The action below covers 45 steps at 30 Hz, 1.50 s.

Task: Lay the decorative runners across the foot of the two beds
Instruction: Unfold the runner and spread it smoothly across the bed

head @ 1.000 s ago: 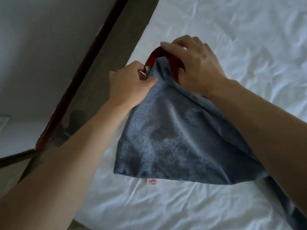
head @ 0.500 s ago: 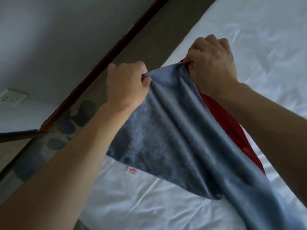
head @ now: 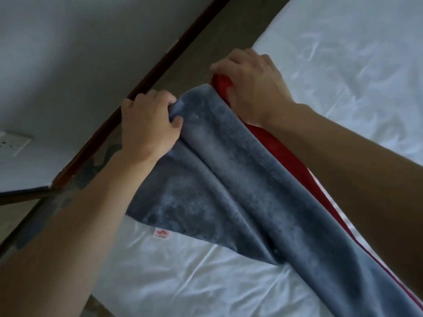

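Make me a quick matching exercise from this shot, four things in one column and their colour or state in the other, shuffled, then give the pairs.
Things:
1. runner
2. bed sheet
3. left hand
4. skirting board

Descriptions:
A. dark reddish brown, along the wall
B. blue-grey, with a red edge
C. white and creased
D. gripping a fabric corner

Pairs: 1-B, 2-C, 3-D, 4-A

Left hand and right hand now sit further apart than a second ago, stretching the runner's end edge between them instead of bunching it. Blue face spreads wider in long folds; more red backing shows along the right edge. Cloth looks lifted slightly off the bed, hard to confirm.
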{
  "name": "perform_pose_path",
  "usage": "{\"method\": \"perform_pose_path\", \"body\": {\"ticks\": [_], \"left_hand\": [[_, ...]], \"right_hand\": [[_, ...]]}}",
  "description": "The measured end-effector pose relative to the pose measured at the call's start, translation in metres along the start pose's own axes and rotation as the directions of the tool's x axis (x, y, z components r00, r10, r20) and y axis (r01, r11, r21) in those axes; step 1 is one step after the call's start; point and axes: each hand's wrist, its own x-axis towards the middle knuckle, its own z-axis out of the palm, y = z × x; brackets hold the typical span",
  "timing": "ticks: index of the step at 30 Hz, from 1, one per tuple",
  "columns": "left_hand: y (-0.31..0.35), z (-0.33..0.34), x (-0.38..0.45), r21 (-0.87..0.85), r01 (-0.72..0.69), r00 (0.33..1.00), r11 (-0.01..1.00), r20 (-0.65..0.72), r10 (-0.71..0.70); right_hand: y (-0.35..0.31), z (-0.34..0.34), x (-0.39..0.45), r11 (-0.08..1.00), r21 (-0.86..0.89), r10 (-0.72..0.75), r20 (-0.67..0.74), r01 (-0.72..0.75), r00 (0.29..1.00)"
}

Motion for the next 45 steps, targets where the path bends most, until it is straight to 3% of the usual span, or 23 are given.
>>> {"method": "perform_pose_path", "body": {"ticks": [3,7,12,16,19,23,26,29,32,34,36,39,41,45], "left_hand": [[0.055,-0.002,0.002,-0.045,-0.160,0.983,0.986,-0.098,0.155],[0.163,0.010,-0.011,-0.080,-0.444,0.896,0.893,-0.070,0.439],[0.277,0.059,-0.074,-0.099,-0.738,0.648,0.667,0.172,0.742],[0.329,0.105,-0.144,-0.035,-0.862,0.458,0.506,0.378,0.805],[0.353,0.127,-0.189,-0.034,-0.894,0.382,0.446,0.461,0.801],[0.367,0.136,-0.227,0.020,-0.901,0.381,0.433,0.514,0.769],[0.373,0.133,-0.243,0.058,-0.896,0.408,0.440,0.500,0.764],[0.378,0.123,-0.251,0.044,-0.880,0.465,0.473,0.283,0.839],[0.381,0.117,-0.256,0.087,-0.845,0.530,0.528,0.001,0.848],[0.387,0.117,-0.263,0.132,-0.824,0.547,0.551,-0.068,0.834],[0.392,0.119,-0.273,0.130,-0.830,0.546,0.542,-0.007,0.838],[0.389,0.126,-0.282,0.092,-0.847,0.530,0.524,0.213,0.820],[0.382,0.130,-0.286,0.068,-0.829,0.548,0.555,0.297,0.782],[0.392,0.129,-0.279,0.061,-0.777,0.613,0.627,0.303,0.730]], "right_hand": [[0.036,-0.021,-0.055,0.981,0.032,0.194,-0.063,-0.192,0.979],[0.089,-0.051,-0.161,0.918,-0.023,0.395,-0.016,-0.395,0.919],[0.112,-0.066,-0.311,0.824,-0.086,0.564,0.028,-0.561,0.825],[0.105,-0.061,-0.417,0.754,-0.074,0.656,0.074,-0.652,0.751],[0.091,-0.050,-0.478,0.707,-0.124,0.704,0.221,-0.696,0.675],[0.072,-0.039,-0.533,0.657,-0.097,0.741,0.264,-0.748,0.617],[0.068,-0.037,-0.550,0.668,-0.066,0.733,0.231,-0.741,0.640],[0.072,-0.040,-0.555,0.684,-0.042,0.719,0.211,-0.728,0.662],[0.084,-0.053,-0.560,0.660,-0.016,0.751,0.031,-0.751,0.659],[0.096,-0.065,-0.564,0.656,-0.022,0.751,-0.089,-0.755,0.655],[0.103,-0.072,-0.569,0.709,-0.039,0.701,-0.078,-0.704,0.709],[0.098,-0.068,-0.577,0.805,-0.013,0.591,0.091,-0.593,0.801],[0.095,-0.060,-0.583,0.803,0.043,0.587,0.118,-0.594,0.801],[0.110,-0.051,-0.586,0.757,0.120,0.641,0.058,-0.643,0.765]]}}
